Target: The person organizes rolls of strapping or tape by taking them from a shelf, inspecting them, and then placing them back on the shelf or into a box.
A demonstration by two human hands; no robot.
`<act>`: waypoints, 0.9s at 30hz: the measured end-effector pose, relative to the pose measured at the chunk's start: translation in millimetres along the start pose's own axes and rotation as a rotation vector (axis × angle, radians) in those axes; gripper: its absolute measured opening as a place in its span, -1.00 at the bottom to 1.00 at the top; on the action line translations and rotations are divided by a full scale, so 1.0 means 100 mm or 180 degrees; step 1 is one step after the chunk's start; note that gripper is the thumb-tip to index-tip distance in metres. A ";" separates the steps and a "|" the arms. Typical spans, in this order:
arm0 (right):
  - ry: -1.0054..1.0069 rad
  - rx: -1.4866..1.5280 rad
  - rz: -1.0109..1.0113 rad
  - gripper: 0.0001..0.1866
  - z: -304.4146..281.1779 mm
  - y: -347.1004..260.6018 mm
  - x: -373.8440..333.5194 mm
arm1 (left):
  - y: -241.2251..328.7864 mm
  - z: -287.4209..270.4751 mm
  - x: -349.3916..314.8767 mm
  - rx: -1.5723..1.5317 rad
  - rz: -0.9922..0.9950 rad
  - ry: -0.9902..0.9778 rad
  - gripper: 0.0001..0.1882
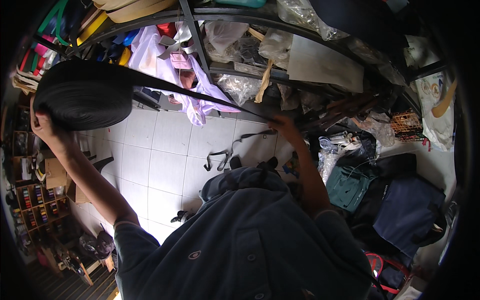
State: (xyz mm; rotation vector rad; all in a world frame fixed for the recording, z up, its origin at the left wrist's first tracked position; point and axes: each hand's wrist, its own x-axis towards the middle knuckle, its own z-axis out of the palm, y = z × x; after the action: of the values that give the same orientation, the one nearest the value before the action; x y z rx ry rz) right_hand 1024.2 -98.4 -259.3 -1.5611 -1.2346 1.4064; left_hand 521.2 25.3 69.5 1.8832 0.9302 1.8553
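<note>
A large roll of black webbing (pixel 85 95) is held up at the upper left by my left hand (pixel 45 122), whose fingers grip its near left side. From the roll a flat black strip stretches across to my right hand (pixel 282 125), right of the middle, which is closed round it. The strip looks taut between the two hands. Beyond my right hand a loose length of the black strip (pixel 237 142) hangs and curls over the white floor tiles (pixel 165 167).
Metal shelves (pixel 230 15) with plastic bags and folded straps run along the far side. Lilac cloth (pixel 150 55) hangs from them. A rack of coloured thread spools (pixel 40 200) stands at the left. A green bag (pixel 350 185) and a dark blue bag (pixel 407 210) lie at the right.
</note>
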 end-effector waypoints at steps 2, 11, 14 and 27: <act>0.0172 -0.0418 -0.0118 -0.75 -0.28 0.52 -0.07 | -0.10 -0.13 -0.01 -0.0134 -0.0271 0.0160 -0.27; -0.0202 0.0470 -0.1617 -0.34 0.35 -1.95 -0.21 | 0.06 0.88 -0.43 0.0041 -0.0154 -0.1242 -0.38; -0.0171 -0.0013 -0.3187 -0.22 0.80 -2.77 -0.41 | 0.15 1.22 -0.55 -0.0083 -0.0344 -0.1629 -0.45; 0.0822 0.1704 -0.3040 -0.51 1.18 -2.68 -0.18 | 0.13 1.76 -1.11 -0.1354 -0.1386 0.0556 -0.27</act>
State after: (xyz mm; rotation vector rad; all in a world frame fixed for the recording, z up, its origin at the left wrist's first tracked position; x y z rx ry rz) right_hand 856.1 -44.7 -25.0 -0.5951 -1.0821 0.7635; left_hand 703.1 -20.6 -21.7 1.1782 0.8324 1.7857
